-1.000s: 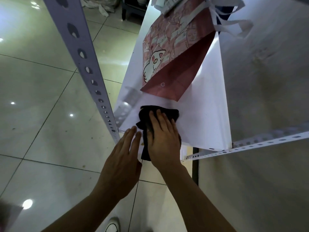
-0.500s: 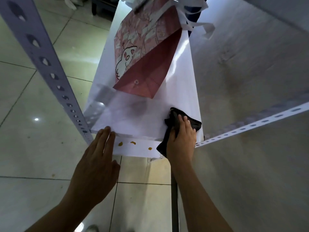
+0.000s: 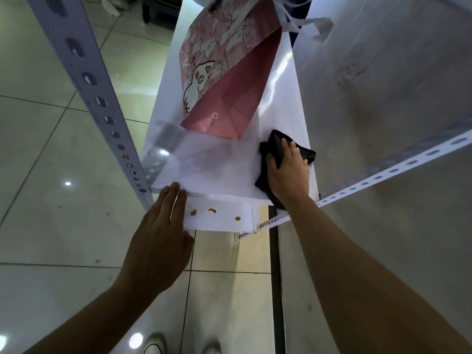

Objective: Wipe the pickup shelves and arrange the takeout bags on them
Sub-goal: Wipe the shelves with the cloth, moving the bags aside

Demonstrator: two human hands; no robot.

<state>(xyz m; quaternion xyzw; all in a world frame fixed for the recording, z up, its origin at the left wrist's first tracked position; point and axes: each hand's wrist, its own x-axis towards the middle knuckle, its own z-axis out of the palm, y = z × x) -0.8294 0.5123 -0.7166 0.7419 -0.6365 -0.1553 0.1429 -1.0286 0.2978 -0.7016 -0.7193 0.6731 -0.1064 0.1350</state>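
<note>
A white shelf [image 3: 219,169] runs away from me between perforated metal posts. My right hand [image 3: 288,169] presses a crumpled black cloth [image 3: 278,149] flat onto the shelf's right front corner. My left hand [image 3: 161,238] rests with straight fingers on the shelf's front left edge. A pink paper takeout bag with a white cat drawing [image 3: 227,72] lies tilted on the shelf beyond the cloth. Three small orange stains [image 3: 212,212] mark the lower shelf just below the front edge.
A grey perforated upright post [image 3: 84,80] stands left of the shelf. A perforated rail [image 3: 383,175] runs along the grey wall on the right. White bag handles [image 3: 311,24] hang at the top. Glossy floor tiles spread left and below; my shoes [image 3: 184,346] show at the bottom.
My right hand has slid the cloth from the shelf's front middle to its right corner. My left hand stayed at the front left edge, and the orange stains came into view.
</note>
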